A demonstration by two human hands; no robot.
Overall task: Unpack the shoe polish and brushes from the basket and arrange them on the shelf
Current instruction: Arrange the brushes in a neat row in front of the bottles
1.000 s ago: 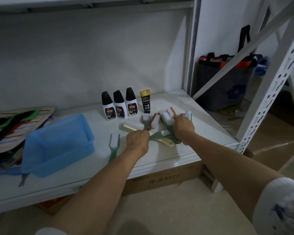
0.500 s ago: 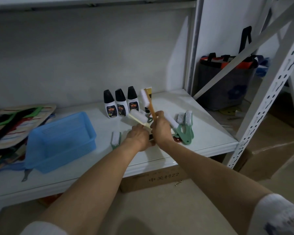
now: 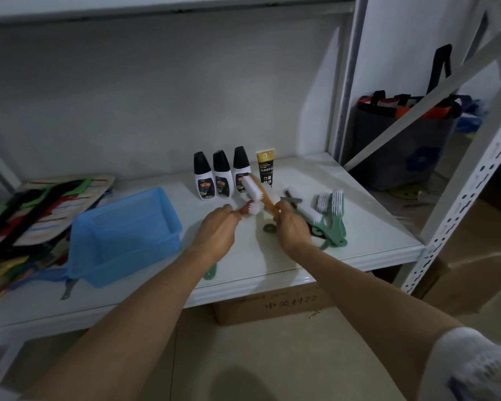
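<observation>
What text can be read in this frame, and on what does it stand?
"中关村22": cardboard box under the shelf.
Yellow and black tube: a question mark on top; its characters are too blurred to read.
Three polish bottles: labels too small to read.

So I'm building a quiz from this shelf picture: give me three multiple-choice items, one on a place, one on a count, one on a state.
1. Where does the blue basket sit relative to the bottles?
A. to their left
B. to their right
C. behind them

2. How many black-capped bottles stand on the shelf?
A. two
B. three
C. five

3. What is the right hand doing?
A. resting flat
B. holding the orange brush
C. holding the tube

Answers:
1 A, the basket lies left of the bottle row.
2 B, three stand side by side beside the tube.
3 B, its fingers grip the orange handle, brush raised.
</observation>
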